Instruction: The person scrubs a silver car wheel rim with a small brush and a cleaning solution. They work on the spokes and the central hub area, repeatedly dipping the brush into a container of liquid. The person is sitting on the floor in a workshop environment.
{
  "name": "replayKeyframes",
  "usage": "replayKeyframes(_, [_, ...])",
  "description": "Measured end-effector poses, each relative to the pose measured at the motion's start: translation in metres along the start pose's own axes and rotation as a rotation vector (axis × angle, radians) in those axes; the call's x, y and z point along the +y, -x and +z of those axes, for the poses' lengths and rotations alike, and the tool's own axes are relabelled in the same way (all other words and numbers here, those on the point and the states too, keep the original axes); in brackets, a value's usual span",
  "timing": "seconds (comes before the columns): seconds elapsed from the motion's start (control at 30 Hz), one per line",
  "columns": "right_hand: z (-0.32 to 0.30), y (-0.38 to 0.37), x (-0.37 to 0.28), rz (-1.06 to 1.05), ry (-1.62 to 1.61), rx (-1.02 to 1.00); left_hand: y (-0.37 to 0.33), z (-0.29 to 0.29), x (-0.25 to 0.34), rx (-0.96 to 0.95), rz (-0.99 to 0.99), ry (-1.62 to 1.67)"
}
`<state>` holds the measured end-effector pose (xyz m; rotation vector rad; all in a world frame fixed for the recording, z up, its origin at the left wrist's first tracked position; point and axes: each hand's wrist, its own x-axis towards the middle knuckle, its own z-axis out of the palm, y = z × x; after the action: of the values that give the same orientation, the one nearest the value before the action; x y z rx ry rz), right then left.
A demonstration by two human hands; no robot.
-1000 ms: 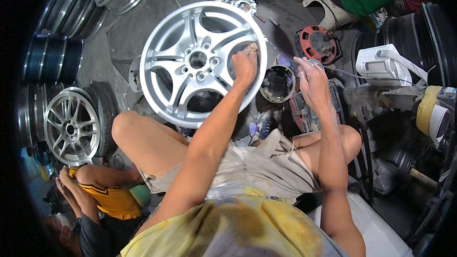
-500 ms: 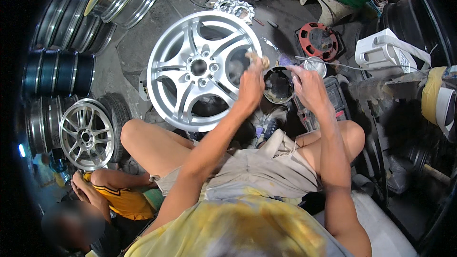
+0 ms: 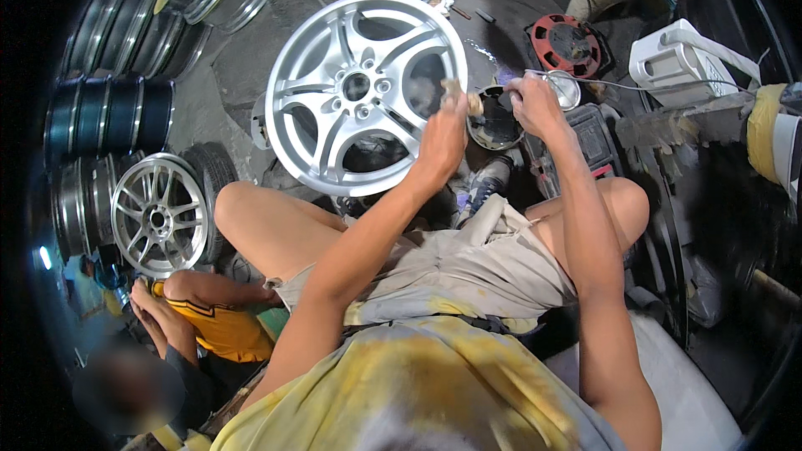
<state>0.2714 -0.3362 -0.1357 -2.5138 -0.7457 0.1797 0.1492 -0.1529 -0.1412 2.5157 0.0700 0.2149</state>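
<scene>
In front of me a silver alloy wheel lies face up, with several spokes and a ring of bolt holes. Just right of it stands a round open can with a dark inside. My left hand is closed on a small crumpled tan piece, held between the wheel's right rim and the can; its material is hard to make out. At the can's upper right rim, my right hand has its fingers bent and pinched on the edge. The exact fingertip contact is partly hidden.
Right of the can are a small pale tin, a dark toolbox, a red round reel and a white plastic stool. Stacked rims and a spoked wheel stand left. A person sits lower left.
The view has shifted, so the scene sits higher in the picture. My left hand stays by the can with the tan piece. My right index finger, stretched over the rim before, is now bent.
</scene>
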Motion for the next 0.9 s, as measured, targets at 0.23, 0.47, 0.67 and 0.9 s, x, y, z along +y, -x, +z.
replayKeyframes(0.23, [0.033,0.008,0.001,0.068,0.036,-0.244,0.122,-0.090,-0.035,-0.325,0.048,-0.139])
replayKeyframes(0.47, [0.055,0.011,0.017,0.123,0.035,-0.237,0.090,-0.060,-0.023,-0.288,0.043,-0.198])
replayKeyframes(0.67, [0.063,0.005,0.012,0.060,0.182,-0.351,0.004,-0.007,-0.003,0.046,-0.079,0.044])
replayKeyframes(0.9, [0.045,0.010,-0.001,0.006,0.109,-0.218,0.095,-0.082,-0.041,-0.213,0.000,0.018])
